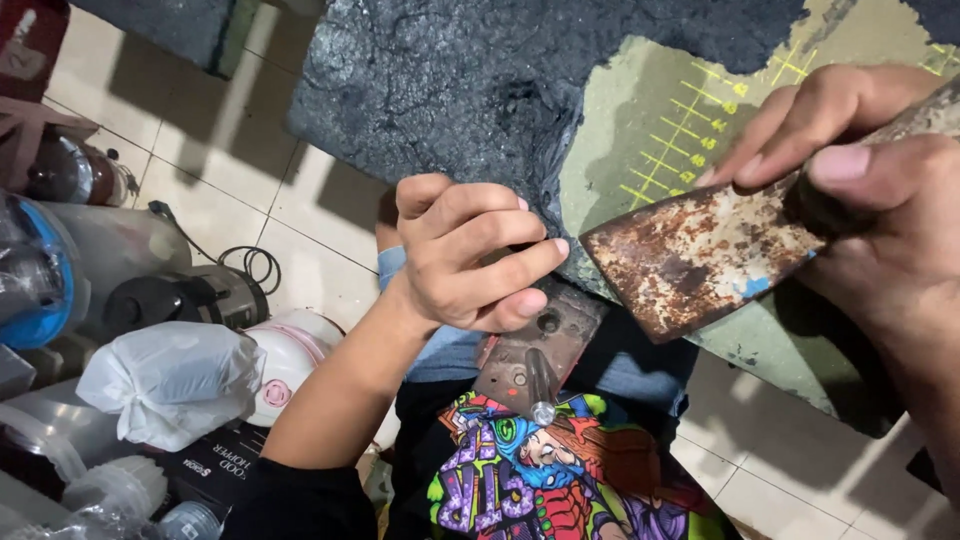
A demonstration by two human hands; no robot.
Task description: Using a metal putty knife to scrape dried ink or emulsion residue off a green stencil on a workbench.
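My right hand [880,200] hides the handle of the rusty scraper [700,255], and the picture's edge cuts off my wrist. My left hand [470,255] covers part of the metal plate [535,355]. The gray mat [450,80] runs off the top.

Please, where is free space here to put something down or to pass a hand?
Free: white floor tiles between the black cable and the dark board. Also tiles at lower right. Crowded: the left edge, with bottles and a white bag.
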